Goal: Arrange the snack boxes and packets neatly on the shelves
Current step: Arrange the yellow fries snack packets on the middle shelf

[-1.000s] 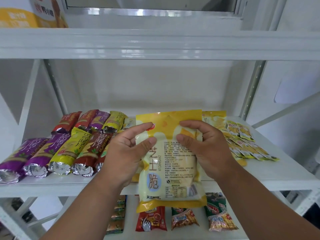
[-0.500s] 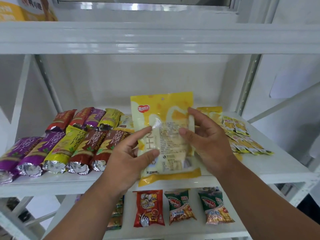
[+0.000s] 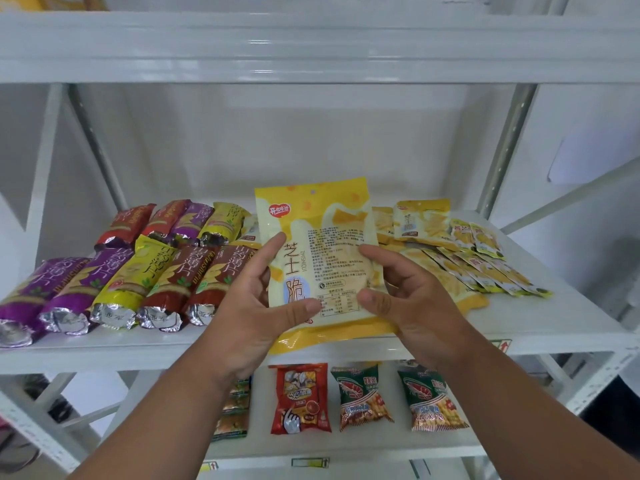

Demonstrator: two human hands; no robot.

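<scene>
The left hand (image 3: pixel 256 299) pinches the yellow cheese packet (image 3: pixel 318 258) by its left edge, and the right hand (image 3: pixel 405 292) pinches the right edge, so both are clamped on it. A second ago the packet hung out past the shelf's front; now it has moved up and in, and sits over the middle shelf (image 3: pixel 104 355), between the foil tubes (image 3: pixel 114 282) and the other yellow packets (image 3: pixel 450 258) (its own kind). It looks nearly ready to be laid down with them.
</scene>
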